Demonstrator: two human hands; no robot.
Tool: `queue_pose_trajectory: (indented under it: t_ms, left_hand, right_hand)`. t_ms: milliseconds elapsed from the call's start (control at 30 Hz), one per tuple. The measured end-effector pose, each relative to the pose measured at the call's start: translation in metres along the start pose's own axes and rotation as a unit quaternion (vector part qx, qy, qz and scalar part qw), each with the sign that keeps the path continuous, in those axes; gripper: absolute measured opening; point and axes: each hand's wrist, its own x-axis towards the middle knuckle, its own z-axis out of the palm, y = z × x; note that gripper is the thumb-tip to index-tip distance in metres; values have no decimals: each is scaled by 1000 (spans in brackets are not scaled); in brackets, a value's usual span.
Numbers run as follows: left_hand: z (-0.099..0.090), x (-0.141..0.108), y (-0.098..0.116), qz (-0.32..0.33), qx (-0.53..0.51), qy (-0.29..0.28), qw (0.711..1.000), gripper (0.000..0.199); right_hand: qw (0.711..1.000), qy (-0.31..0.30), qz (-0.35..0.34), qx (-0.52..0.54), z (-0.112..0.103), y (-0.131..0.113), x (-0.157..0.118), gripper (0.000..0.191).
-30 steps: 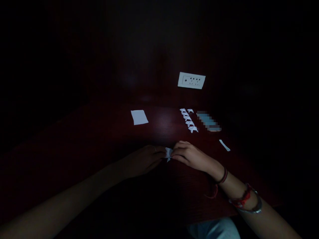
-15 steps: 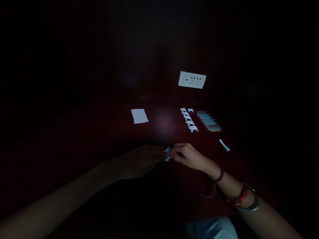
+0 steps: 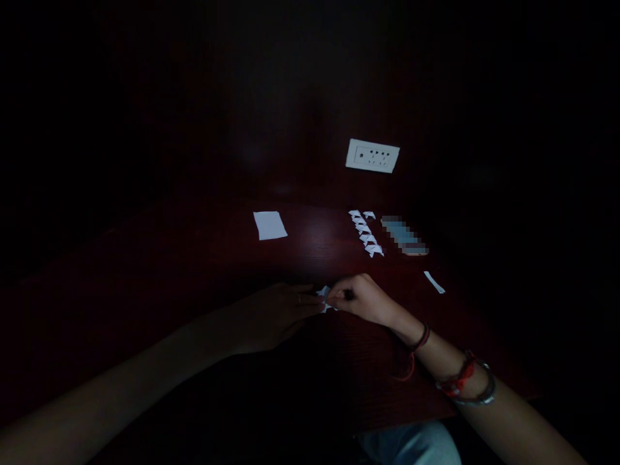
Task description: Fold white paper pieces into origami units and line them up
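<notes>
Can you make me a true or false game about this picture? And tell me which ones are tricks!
1. The left hand and the right hand both touch a small folded paper. True.
2. The wall socket is bright red. False: it is white.
3. A flat white paper lies to the left of the row of folded paper pieces. True.
4. The bracelets are on the left arm. False: they are on the right arm.
5. There is a ring on a finger of the left hand. True.
</notes>
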Motion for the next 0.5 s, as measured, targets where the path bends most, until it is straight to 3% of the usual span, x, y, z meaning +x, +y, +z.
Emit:
queue_pose_trajectory:
  t_ms: [267, 500]
  left_hand:
    - [11, 1, 0, 21, 54, 34, 998, 36]
    - [11, 2, 1, 6, 57, 21, 998, 39]
  right_hand:
    - [1000, 3, -29, -12, 1, -2, -1, 7]
    - [998, 21, -53, -7, 1, 3, 1, 5]
